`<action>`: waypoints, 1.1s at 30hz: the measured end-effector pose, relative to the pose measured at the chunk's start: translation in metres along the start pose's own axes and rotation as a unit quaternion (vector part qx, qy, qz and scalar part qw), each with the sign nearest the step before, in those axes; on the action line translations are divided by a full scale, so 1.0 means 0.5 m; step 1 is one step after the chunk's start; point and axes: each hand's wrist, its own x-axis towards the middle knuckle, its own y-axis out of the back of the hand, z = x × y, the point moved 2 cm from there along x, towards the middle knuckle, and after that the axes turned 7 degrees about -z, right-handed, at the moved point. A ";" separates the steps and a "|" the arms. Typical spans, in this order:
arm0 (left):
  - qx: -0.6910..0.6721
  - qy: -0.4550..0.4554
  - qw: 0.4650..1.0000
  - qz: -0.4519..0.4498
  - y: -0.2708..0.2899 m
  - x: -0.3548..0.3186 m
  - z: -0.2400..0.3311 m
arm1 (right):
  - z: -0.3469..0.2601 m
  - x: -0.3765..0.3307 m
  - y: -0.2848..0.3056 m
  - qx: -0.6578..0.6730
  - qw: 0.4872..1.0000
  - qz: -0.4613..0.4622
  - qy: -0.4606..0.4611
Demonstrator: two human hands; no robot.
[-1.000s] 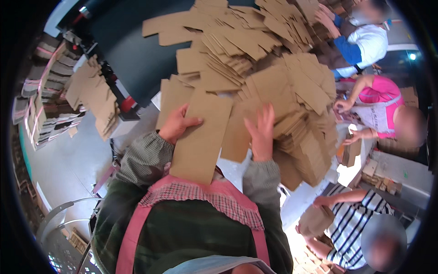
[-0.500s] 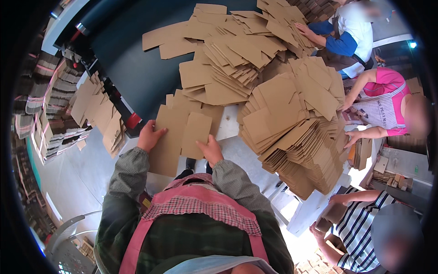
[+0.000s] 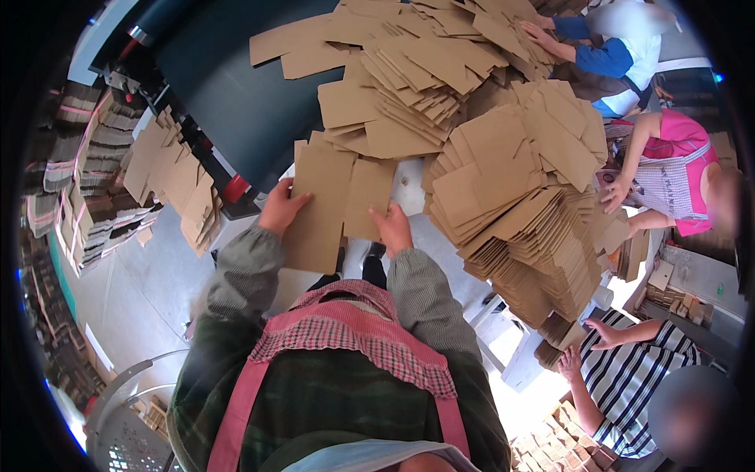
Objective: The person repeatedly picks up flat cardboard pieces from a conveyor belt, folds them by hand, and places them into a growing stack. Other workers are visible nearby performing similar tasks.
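Note:
A flat brown cardboard blank [image 3: 318, 212] is held up in front of my apron. My left hand [image 3: 283, 208] grips its left edge, thumb lying on the face and the other fingers behind. My right hand [image 3: 392, 227] pinches the lower right part of a narrower cardboard panel [image 3: 370, 193] beside it; whether the two are one piece I cannot tell. Just beyond them, a spread heap of flat cardboard blanks [image 3: 393, 110] covers part of the dark conveyor belt [image 3: 228, 86].
To the right, stacked cardboard blanks [image 3: 487, 181] are piled high on a table. Three co-workers stand along the right side, some with hands at cardboard. On the left are more loose blanks [image 3: 177, 177] and strapped bundles [image 3: 86, 169]. A grey metal chair [image 3: 130, 417] stands at lower left.
The narrower panel has moved right, from lying over the larger blank to beside it. Both my hands have shifted right. At lower right, a co-worker's hands have moved toward the pile.

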 end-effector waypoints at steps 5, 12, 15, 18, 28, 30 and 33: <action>-0.215 0.025 0.970 -0.109 0.052 -0.160 0.027 | 0.028 -0.115 -0.060 0.072 0.991 -0.108 -0.037; -0.180 0.051 0.981 -0.055 0.068 -0.195 -0.052 | 0.054 -0.143 -0.082 -0.010 0.991 -0.136 -0.008; 0.016 -0.008 1.000 0.011 0.026 -0.113 -0.022 | -0.011 -0.120 -0.055 0.035 0.994 -0.093 -0.037; 0.287 -0.080 0.947 0.123 -0.002 0.010 -0.062 | 0.005 -0.036 -0.005 0.003 1.000 -0.007 0.007; 0.376 -0.172 0.871 0.266 -0.001 0.057 -0.053 | -0.264 -0.293 0.133 -0.542 0.723 0.194 0.382; 0.398 -0.219 0.837 0.306 -0.035 -0.005 0.043 | -0.317 -0.353 0.212 -0.576 0.679 0.275 0.363; -0.061 -0.202 0.977 -0.032 -0.176 -0.013 0.116 | -0.367 -0.347 0.311 -0.612 0.635 0.317 0.348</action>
